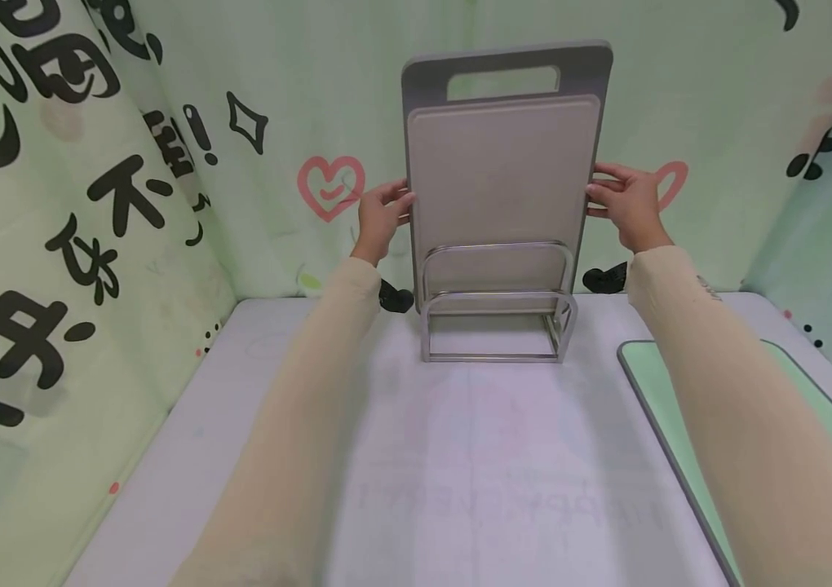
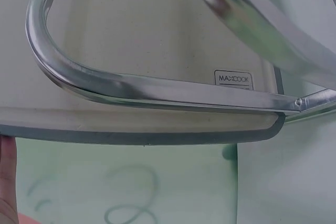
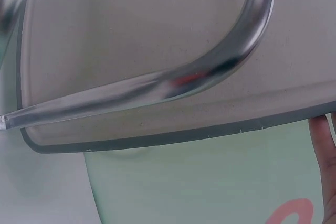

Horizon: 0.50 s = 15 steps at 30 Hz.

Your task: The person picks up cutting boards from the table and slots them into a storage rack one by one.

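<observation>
While L grip (image 1: pixel 382 216) & R grip (image 1: pixel 629 205) pinch opp. side edges, prob. to keep it straight, grey-rimmed board (image 1: pixel 504 179) is upright behind loops of a metal rack (image 1: pixel 493 295), which likely stop it tipping fwd; green board (image 1: pixel 643 367) lies flat on the surface (image 1: pixel 475 456).

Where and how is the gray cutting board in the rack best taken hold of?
Probably by the handle slot's top bar, coming from above: the cutting board stands upright with that end free, while the metal rack crosses its lower front. The left hand and right hand hold its side edges instead.
</observation>
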Motion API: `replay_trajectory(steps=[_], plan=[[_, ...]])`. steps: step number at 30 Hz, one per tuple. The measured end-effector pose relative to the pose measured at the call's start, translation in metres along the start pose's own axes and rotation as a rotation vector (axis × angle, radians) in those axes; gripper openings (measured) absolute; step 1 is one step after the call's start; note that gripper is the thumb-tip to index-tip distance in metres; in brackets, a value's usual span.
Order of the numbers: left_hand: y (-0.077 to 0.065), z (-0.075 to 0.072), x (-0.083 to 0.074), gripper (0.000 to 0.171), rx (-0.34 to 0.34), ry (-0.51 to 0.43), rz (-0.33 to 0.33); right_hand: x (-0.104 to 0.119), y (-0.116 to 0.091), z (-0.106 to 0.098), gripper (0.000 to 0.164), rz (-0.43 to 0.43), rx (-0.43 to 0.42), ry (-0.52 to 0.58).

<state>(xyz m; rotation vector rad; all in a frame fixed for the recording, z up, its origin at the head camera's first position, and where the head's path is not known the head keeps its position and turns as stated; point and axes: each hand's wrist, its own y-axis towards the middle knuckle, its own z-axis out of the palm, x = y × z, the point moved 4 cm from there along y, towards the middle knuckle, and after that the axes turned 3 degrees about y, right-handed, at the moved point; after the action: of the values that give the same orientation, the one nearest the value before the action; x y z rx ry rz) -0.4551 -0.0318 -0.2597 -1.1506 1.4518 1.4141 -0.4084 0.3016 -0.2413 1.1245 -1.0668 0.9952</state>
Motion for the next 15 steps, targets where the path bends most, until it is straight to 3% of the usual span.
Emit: replay_trajectory(steps=[6, 15], plan=[[0.0, 0.0, -0.002, 0.035, -0.001, -0.021, -0.015, 0.001, 0.0, 0.001, 0.047, 0.001, -0.008, -0.008], [-0.009, -0.005, 0.009, 0.03, 0.062, -0.061, -0.091, -0.002, -0.006, 0.001, 0.045, 0.016, -0.046, 0.014]])
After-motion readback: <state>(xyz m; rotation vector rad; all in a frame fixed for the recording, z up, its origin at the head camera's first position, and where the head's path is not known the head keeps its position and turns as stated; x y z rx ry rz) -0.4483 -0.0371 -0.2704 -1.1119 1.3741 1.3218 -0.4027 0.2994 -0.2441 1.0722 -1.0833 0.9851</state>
